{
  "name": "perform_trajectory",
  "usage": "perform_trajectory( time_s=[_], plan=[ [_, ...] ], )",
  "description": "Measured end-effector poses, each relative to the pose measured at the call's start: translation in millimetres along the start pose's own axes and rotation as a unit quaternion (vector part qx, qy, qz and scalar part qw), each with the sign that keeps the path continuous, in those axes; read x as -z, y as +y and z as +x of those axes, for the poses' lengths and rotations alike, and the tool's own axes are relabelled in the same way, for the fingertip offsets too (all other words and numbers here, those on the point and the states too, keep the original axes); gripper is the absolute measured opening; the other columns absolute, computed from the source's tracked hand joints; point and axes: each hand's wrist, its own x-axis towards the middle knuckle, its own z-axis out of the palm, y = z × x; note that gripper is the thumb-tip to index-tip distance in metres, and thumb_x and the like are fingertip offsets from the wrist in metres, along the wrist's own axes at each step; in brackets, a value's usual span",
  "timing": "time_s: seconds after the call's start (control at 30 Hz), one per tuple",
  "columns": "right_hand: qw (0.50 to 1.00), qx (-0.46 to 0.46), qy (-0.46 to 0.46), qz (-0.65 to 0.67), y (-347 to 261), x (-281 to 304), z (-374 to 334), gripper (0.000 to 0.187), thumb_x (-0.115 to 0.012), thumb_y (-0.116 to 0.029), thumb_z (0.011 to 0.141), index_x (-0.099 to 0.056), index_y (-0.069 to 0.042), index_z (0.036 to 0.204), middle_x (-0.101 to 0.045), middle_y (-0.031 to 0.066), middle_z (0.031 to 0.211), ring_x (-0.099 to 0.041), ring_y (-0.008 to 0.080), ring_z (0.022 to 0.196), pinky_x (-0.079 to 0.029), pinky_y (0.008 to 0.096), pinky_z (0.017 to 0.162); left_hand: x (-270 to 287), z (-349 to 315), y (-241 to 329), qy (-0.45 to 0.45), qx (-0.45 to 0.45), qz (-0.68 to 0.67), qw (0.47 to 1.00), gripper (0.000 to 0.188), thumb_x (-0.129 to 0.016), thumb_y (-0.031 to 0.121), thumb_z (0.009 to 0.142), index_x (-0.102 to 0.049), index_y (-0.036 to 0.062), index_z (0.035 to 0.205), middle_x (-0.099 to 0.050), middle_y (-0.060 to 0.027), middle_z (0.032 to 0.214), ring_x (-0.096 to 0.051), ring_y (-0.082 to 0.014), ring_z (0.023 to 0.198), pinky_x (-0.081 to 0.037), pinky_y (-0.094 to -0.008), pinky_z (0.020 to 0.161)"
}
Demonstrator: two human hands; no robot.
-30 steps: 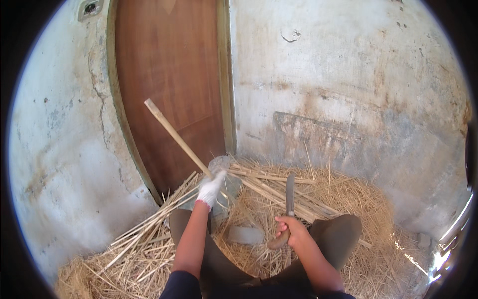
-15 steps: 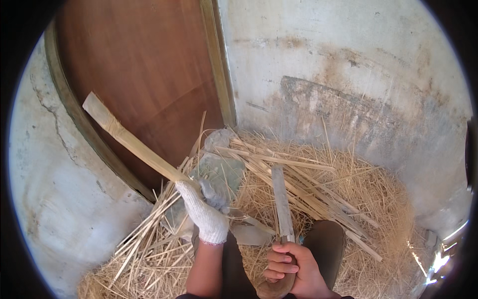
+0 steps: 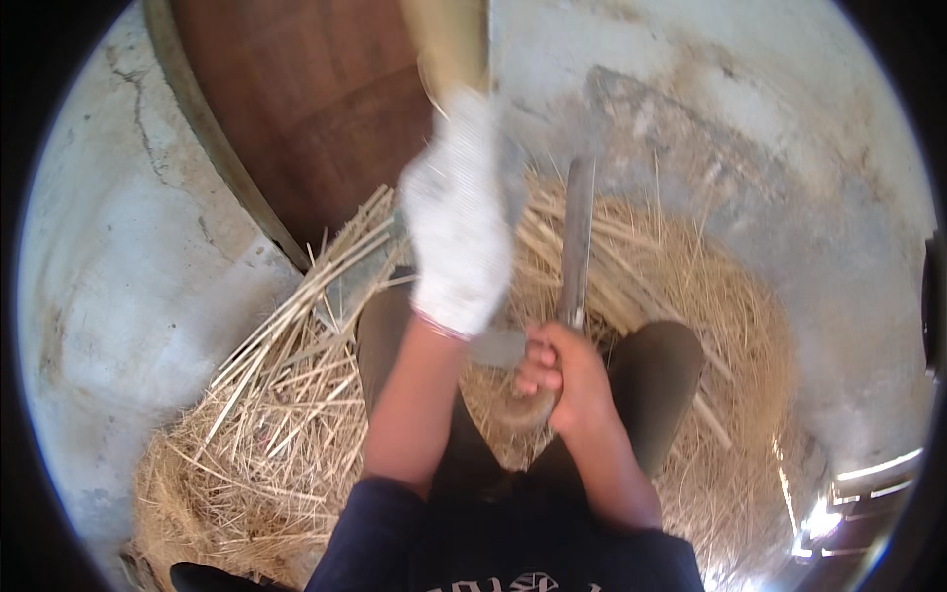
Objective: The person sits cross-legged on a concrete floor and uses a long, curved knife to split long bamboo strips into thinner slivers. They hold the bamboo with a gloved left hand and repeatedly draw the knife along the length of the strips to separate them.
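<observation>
My left hand [image 3: 459, 222], in a white knitted glove, is raised in front of me and closed around a pale split-bamboo strip [image 3: 444, 44]. The strip is smeared by motion and runs up out of the top of the view. My bare right hand [image 3: 572, 380] wraps round the wooden handle [image 3: 523, 407] of a machete, low between my knees. Its long narrow blade [image 3: 579, 237] points up and away, just right of the glove and apart from the strip. Thin bamboo strips [image 3: 612, 291] lie in a bundle behind the blade, partly hidden by it.
More thin strips [image 3: 286, 335] lie loose to the left over a heap of curly shavings [image 3: 740, 306] spread around my legs. A brown door [image 3: 306, 109] and a stained wall [image 3: 829, 178] stand close ahead. A grey stone block [image 3: 498, 347] shows between my knees.
My left hand has lifted and moved right with the bamboo strip, which swung from slanting left to nearly upright. The machete stays in my right hand, its blade now turned more edge-on. My view has tilted down.
</observation>
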Motion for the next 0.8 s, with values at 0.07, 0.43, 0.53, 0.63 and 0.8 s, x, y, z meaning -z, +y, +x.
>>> perform_trajectory(
  time_s=[0.07,0.43,0.53,0.63,0.8],
  plan=[
    [0.998,-0.051,-0.025,0.0,10.4,-3.8,7.8,0.01,-0.059,-0.01,0.094,-0.054,-0.01,0.086,-0.043,-0.0062,0.06,-0.036,0.0063,0.042,-0.037,0.0306,0.047,9.6,0.2,-31.6,0.01,-0.03,0.061,0.998,0.025,-0.066,0.024,0.102,-0.071,-0.0002,0.099,-0.063,-0.0011,0.074,-0.055,-0.007,0.071,-0.046,-0.0283,0.062],
    [0.99,-0.121,-0.058,-0.032,6.0,-8.5,10.5,0.014,-0.067,-0.01,0.094,-0.055,-0.008,0.087,-0.045,-0.0045,0.063,-0.039,0.0069,0.045,-0.039,0.0296,0.047,21.1,10.8,-57.6,0.01,0.098,0.038,0.994,0.027,-0.064,0.029,0.102,-0.071,0.0042,0.094,-0.06,0.0039,0.074,-0.052,-0.0057,0.066,-0.042,-0.0252,0.058],
    [0.995,-0.047,-0.019,-0.091,18.5,-7.9,16.4,0.017,-0.069,-0.012,0.093,-0.055,-0.007,0.086,-0.046,-0.0033,0.063,-0.04,0.0084,0.045,-0.038,0.0295,0.045,42.7,22.1,-63.8,0.011,0.021,-0.014,1.0,0.037,-0.058,0.039,0.106,-0.067,0.0058,0.092,-0.057,0.0054,0.073,-0.051,-0.0071,0.065,-0.04,-0.0271,0.056],
    [0.991,-0.013,-0.015,-0.135,33.7,-2.2,19.2,0.018,-0.069,-0.014,0.094,-0.054,-0.007,0.087,-0.047,-0.0019,0.064,-0.041,0.0091,0.045,-0.038,0.0297,0.045,48.6,20.4,-52.9,-0.078,0.042,-0.138,0.986,0.052,-0.055,0.057,0.103,-0.059,0.0108,0.08,-0.046,0.0055,0.062,-0.039,-0.0061,0.048,-0.031,-0.0236,0.044],
    [0.972,-0.058,0.017,-0.227,65.5,41.7,26.3,0.023,-0.069,-0.016,0.095,-0.052,-0.009,0.081,-0.047,-0.0033,0.063,-0.041,0.0074,0.046,-0.036,0.0277,0.045,86.6,27.6,-70.3,0.007,0.022,-0.057,0.998,0.066,-0.047,0.076,0.096,-0.048,0.0128,0.076,-0.031,0.0048,0.06,-0.034,-0.0098,0.052,-0.027,-0.0275,0.044]
  ],
)
